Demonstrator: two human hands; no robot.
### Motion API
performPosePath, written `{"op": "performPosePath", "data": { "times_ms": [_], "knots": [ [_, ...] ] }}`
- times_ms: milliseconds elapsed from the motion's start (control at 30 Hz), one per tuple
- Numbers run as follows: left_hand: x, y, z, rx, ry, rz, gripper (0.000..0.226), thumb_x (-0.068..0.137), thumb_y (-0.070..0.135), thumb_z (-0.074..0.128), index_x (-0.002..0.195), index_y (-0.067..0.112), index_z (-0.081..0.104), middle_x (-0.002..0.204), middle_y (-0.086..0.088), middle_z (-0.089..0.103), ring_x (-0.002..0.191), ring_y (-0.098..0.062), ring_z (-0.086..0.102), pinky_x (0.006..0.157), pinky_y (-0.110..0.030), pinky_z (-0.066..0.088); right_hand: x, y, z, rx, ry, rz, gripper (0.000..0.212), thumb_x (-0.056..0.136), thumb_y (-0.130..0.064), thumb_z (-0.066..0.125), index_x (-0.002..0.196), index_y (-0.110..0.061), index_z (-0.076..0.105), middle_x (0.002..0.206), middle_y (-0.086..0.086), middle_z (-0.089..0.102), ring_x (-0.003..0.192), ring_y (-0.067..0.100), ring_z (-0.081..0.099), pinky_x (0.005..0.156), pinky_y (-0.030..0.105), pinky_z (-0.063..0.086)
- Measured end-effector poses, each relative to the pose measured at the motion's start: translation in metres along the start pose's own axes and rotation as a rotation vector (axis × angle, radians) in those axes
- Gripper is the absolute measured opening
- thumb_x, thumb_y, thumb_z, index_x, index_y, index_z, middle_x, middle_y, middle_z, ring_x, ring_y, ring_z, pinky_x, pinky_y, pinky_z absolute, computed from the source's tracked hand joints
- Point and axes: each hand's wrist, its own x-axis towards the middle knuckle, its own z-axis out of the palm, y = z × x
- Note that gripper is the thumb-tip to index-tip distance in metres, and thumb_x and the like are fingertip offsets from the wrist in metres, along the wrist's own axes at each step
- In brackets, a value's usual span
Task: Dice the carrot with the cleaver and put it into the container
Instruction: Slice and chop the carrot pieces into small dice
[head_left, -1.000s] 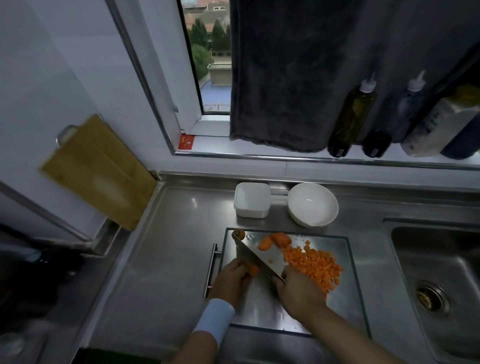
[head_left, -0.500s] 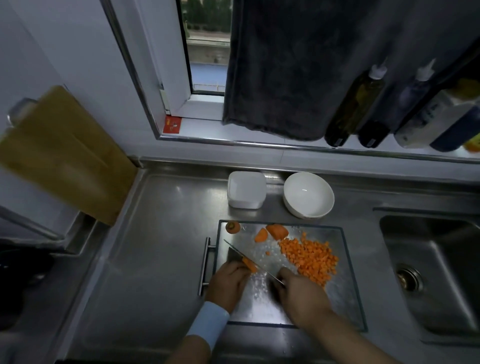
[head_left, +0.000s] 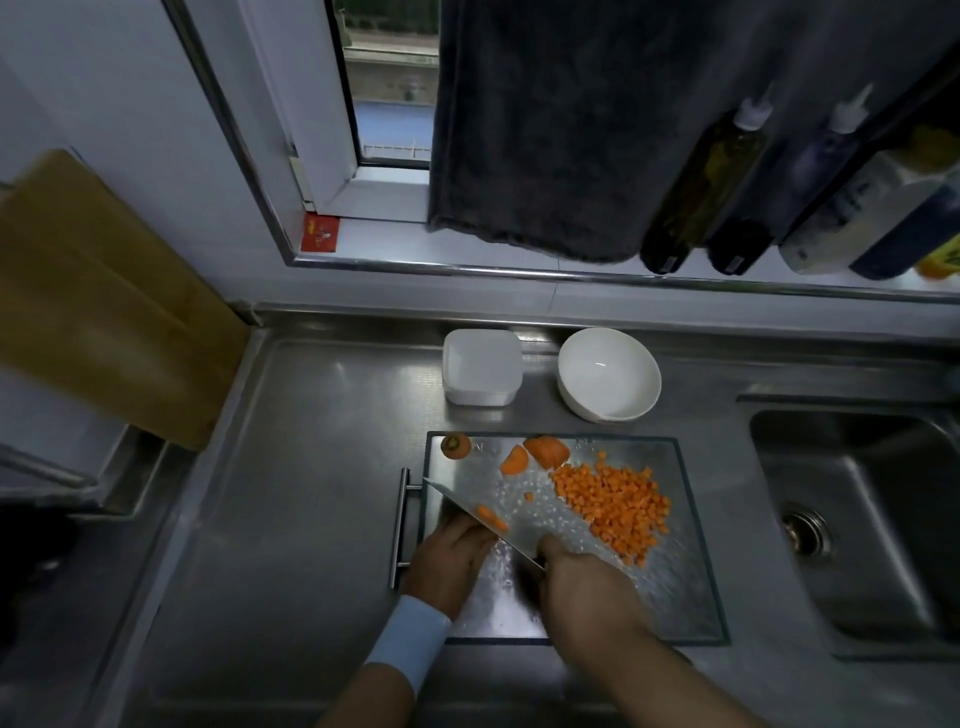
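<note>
On the steel cutting board (head_left: 685, 587) my right hand (head_left: 582, 582) grips the cleaver (head_left: 483, 519), whose blade runs up-left across the board's left side. My left hand (head_left: 449, 558) holds a small carrot piece (head_left: 491, 517) against the blade, fingers curled. A heap of diced carrot (head_left: 613, 506) lies on the board's right half. Two larger carrot chunks (head_left: 545, 452) and the carrot top (head_left: 455, 446) rest along the far edge. The white square container (head_left: 480, 371) stands empty behind the board.
A white round bowl (head_left: 608, 371) sits right of the container. The sink (head_left: 872, 519) lies to the right. A wooden board (head_left: 104, 306) leans at the left wall. Bottles (head_left: 701, 192) and a dark towel (head_left: 561, 130) line the windowsill.
The head camera has tipped down and the view shifted. The cleaver blade has dropped flatter onto the carrot piece beside my left fingers; the diced heap has not moved.
</note>
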Motion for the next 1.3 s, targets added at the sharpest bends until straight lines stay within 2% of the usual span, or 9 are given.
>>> {"op": "performPosePath", "data": {
  "times_ms": [100,200,300,400,533,700,1000,1133,1300],
  "knots": [
    [0.001,-0.001,0.002,-0.034,0.014,-0.003,0.014,0.081,0.014,0.068,0.094,0.011,0.074,0.099,-0.001,0.068,0.095,-0.009,0.053,0.1,0.001,0.024,0.006,0.002,0.001,-0.019,-0.004,-0.009,0.014,0.099,-0.026,0.047,0.112,-0.024,0.053,0.099,0.003,0.069,0.092,0.023,0.067,0.069,0.029,0.041],
    [0.0,-0.006,0.006,0.013,0.003,0.009,0.029,0.066,-0.001,0.084,0.091,0.009,0.074,0.095,-0.006,0.071,0.095,-0.01,0.053,0.102,0.0,0.023,0.011,0.002,-0.001,-0.037,-0.015,-0.02,0.014,0.1,-0.027,0.049,0.111,-0.022,0.055,0.103,0.003,0.069,0.095,0.022,0.067,0.071,0.027,0.041],
    [-0.001,-0.007,0.006,0.007,0.034,0.016,0.013,0.081,0.012,0.071,0.092,0.008,0.074,0.096,-0.007,0.071,0.095,-0.009,0.055,0.101,-0.005,0.031,0.017,0.001,-0.003,-0.058,-0.047,-0.009,0.017,0.098,-0.018,0.05,0.113,-0.02,0.056,0.106,0.005,0.068,0.096,0.023,0.066,0.073,0.029,0.045],
    [-0.001,-0.009,0.006,-0.005,0.043,0.01,0.021,0.088,0.019,0.057,0.093,0.009,0.074,0.099,-0.005,0.07,0.094,-0.011,0.059,0.093,-0.016,0.045,0.025,-0.001,-0.005,-0.078,-0.092,-0.011,0.019,0.097,-0.016,0.05,0.115,-0.017,0.056,0.11,0.006,0.066,0.1,0.023,0.065,0.073,0.029,0.043],
    [0.0,-0.006,0.002,-0.017,0.025,0.0,0.021,0.088,0.02,0.056,0.096,0.01,0.073,0.1,-0.005,0.069,0.096,-0.01,0.057,0.097,-0.009,0.037,0.033,-0.001,-0.002,-0.049,-0.118,-0.025,0.016,0.096,-0.017,0.053,0.111,-0.019,0.058,0.108,0.004,0.066,0.098,0.021,0.064,0.077,0.028,0.049],
    [0.002,-0.005,0.002,-0.026,0.037,0.016,0.022,0.087,0.02,0.055,0.095,0.009,0.072,0.099,-0.006,0.068,0.096,-0.01,0.057,0.093,-0.016,0.044,0.043,-0.005,0.01,-0.003,-0.101,-0.025,0.014,0.098,-0.024,0.052,0.112,-0.023,0.057,0.105,0.001,0.068,0.098,0.018,0.065,0.083,0.03,0.054],
    [0.001,-0.002,-0.003,-0.023,0.026,0.07,0.018,0.085,0.021,0.055,0.1,0.016,0.064,0.097,-0.006,0.065,0.09,-0.014,0.055,0.084,-0.021,0.045,0.042,0.001,0.01,0.007,-0.113,-0.012,0.013,0.1,-0.025,0.048,0.107,-0.023,0.059,0.098,0.002,0.07,0.091,0.018,0.066,0.078,0.03,0.054],
    [-0.001,-0.002,-0.003,-0.012,0.012,0.056,0.017,0.086,0.021,0.056,0.099,0.017,0.066,0.096,-0.004,0.066,0.089,-0.015,0.057,0.081,-0.022,0.047,0.032,0.002,0.003,0.016,-0.069,-0.002,0.016,0.102,-0.031,0.046,0.102,-0.022,0.058,0.098,0.002,0.068,0.091,0.021,0.065,0.069,0.028,0.043],
    [0.001,-0.003,-0.002,0.003,0.009,0.045,0.025,0.083,0.018,0.053,0.096,0.01,0.072,0.097,-0.007,0.069,0.093,-0.012,0.056,0.09,-0.021,0.046,0.019,-0.004,-0.002,-0.012,-0.053,0.018,0.012,0.098,-0.025,0.049,0.105,-0.021,0.058,0.099,0.003,0.069,0.091,0.022,0.066,0.072,0.031,0.047]
  ]
}}
